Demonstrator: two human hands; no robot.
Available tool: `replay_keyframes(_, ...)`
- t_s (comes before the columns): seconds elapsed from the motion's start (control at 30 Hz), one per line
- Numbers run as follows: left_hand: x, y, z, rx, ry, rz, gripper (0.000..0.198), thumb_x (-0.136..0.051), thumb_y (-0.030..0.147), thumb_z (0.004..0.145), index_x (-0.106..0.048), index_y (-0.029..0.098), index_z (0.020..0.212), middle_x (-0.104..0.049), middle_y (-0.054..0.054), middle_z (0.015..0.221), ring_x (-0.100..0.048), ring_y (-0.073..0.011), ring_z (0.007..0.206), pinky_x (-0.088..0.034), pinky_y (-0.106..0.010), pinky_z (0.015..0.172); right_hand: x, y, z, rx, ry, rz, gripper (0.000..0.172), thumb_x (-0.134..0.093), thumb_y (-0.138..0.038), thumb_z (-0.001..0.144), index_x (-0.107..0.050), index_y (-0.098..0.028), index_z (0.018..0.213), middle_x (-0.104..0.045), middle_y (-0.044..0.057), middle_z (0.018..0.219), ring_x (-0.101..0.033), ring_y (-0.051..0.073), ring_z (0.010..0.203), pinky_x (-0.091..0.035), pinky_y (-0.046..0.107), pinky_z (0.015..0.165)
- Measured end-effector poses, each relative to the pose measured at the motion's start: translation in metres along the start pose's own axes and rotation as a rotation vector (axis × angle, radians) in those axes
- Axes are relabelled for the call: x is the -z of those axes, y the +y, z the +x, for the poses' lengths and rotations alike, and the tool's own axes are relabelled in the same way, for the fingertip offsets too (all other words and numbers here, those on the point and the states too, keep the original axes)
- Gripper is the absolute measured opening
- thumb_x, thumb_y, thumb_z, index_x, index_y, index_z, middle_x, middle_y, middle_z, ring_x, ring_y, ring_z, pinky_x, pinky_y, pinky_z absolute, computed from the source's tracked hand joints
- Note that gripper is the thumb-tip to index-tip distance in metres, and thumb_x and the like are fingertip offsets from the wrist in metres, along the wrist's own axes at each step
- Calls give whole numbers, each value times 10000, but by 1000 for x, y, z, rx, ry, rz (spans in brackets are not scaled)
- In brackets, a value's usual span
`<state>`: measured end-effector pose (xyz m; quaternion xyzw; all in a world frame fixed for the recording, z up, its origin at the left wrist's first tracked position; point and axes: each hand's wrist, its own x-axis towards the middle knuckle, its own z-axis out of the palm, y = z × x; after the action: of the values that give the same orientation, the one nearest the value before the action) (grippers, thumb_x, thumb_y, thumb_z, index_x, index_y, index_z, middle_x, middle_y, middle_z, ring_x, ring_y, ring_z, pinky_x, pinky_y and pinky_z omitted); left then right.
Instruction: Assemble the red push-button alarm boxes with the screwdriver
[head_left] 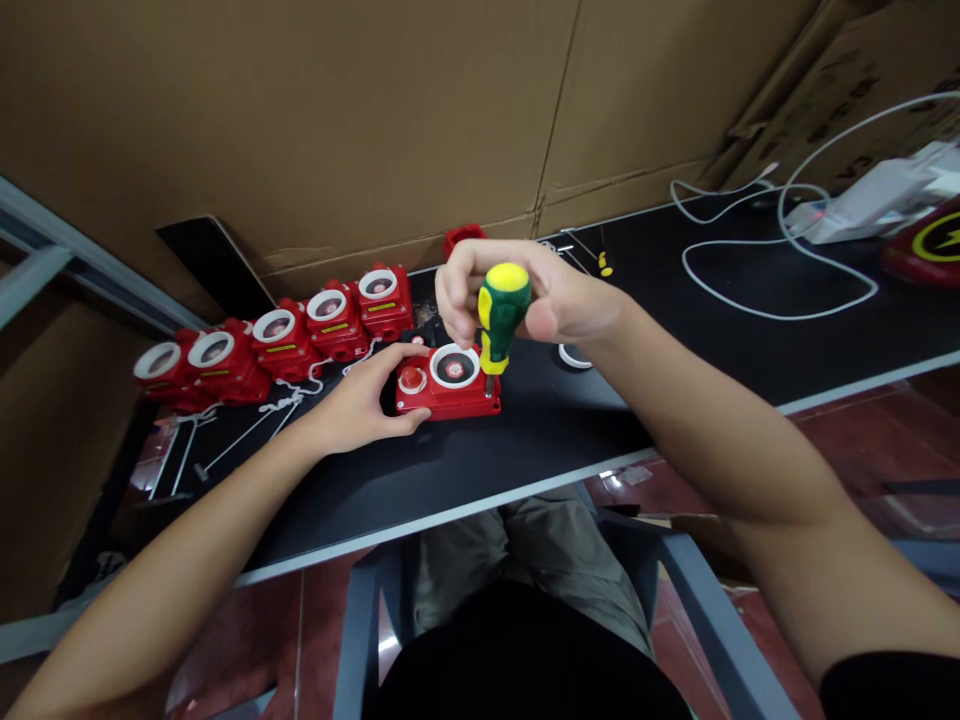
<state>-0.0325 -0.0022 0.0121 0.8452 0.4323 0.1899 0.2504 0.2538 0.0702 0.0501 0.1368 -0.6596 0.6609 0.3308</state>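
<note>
A red alarm box (pixel 467 400) with a white-ringed round speaker and a small red dome lies on the black table. My left hand (pixel 366 400) grips its left end, thumb along the near side and fingers at the far side. In my right hand (pixel 551 285) is a green and yellow screwdriver (pixel 504 312), its handle loosely between thumb and curled fingers. The screwdriver stands nearly upright, its tip at the box's right-hand corner; whether a screw sits under it I cannot make out.
Several similar red alarm boxes (pixel 287 342) stand in a row at the left, with white cords and metal rods before them. A white ring (pixel 575 356) lies beyond my right wrist. A dark flat panel (pixel 214 265) leans on the cardboard. White cable (pixel 780 243) loops at the right.
</note>
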Motion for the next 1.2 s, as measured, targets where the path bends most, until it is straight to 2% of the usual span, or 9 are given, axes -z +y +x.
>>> replay_keyframes(0.1, -1, -1, 1, 3, 0, -3, 788, -788, 576, 927, -628, 179, 1588, -769, -176, 1607, -789, -409, 1435, -606, -537, 1302, 4, -11, -2, -57, -105, 7, 529, -979, -361, 1006, -761, -68, 1388, -803, 91, 1208, -793, 134, 1152, -628, 238, 1035)
replay_keyframes(0.23, 0, -1, 0, 14, 4, 18, 797, -789, 580, 909, -638, 160, 1570, -779, -181, 1575, -788, -410, 1428, -588, -534, 1324, 14, -24, -4, -179, -223, -122, 479, -955, -216, 1004, -794, -86, 1436, -851, 112, 1221, -816, 134, 1121, -659, 261, 1067)
replay_keyframes(0.37, 1, 0, 0, 15, -6, 20, 793, -778, 603, 929, -622, 188, 1586, -775, -167, 1576, -787, -399, 1426, -593, -533, 1316, 17, -27, -6, -269, -158, -196, 479, -945, -284, 1029, -809, -60, 1430, -876, 124, 1151, -836, 118, 1024, -662, 207, 958)
replay_keyframes(0.47, 1, 1, 1, 17, -8, 22, 796, -784, 602, 929, -620, 196, 1593, -776, -168, 1573, -792, -403, 1417, -602, -537, 1306, 17, -25, -6, -291, -71, -203, 600, -1040, -358, 929, -828, -55, 1401, -889, 138, 1117, -853, 132, 961, -675, 200, 898)
replay_keyframes(0.7, 3, 0, 0, 23, -12, 21, 815, -798, 613, 930, -610, 201, 1608, -777, -176, 1583, -795, -403, 1408, -601, -549, 1306, 13, -27, -5, -301, 31, -226, 537, -1104, -294, 824, -884, -75, 1262, -895, 101, 1034, -876, 144, 929, -715, 214, 922)
replay_keyframes(0.83, 3, 2, 0, 23, -12, 29, 799, -789, 614, 935, -616, 201, 1597, -779, -171, 1578, -796, -406, 1413, -604, -540, 1304, 8, -28, -2, -307, 49, -238, 625, -1148, -321, 747, -868, -72, 1247, -888, 87, 1011, -881, 155, 938, -719, 227, 938)
replay_keyframes(1.03, 4, 3, 0, 29, -13, 28, 787, -785, 618, 927, -628, 188, 1566, -777, -180, 1583, -795, -411, 1419, -589, -553, 1326, 6, -24, -1, -306, 65, -289, 739, -1161, -360, 720, -817, -84, 1313, -878, 83, 1058, -875, 176, 1022, -705, 248, 955)
replay_keyframes(1.2, 5, 2, -1, 30, -13, 40, 779, -787, 618, 928, -627, 203, 1568, -785, -168, 1570, -800, -398, 1408, -596, -544, 1320, 8, -22, -1, -290, 40, -310, 692, -1154, -377, 729, -790, -110, 1253, -849, 61, 1052, -867, 197, 1062, -691, 261, 936)
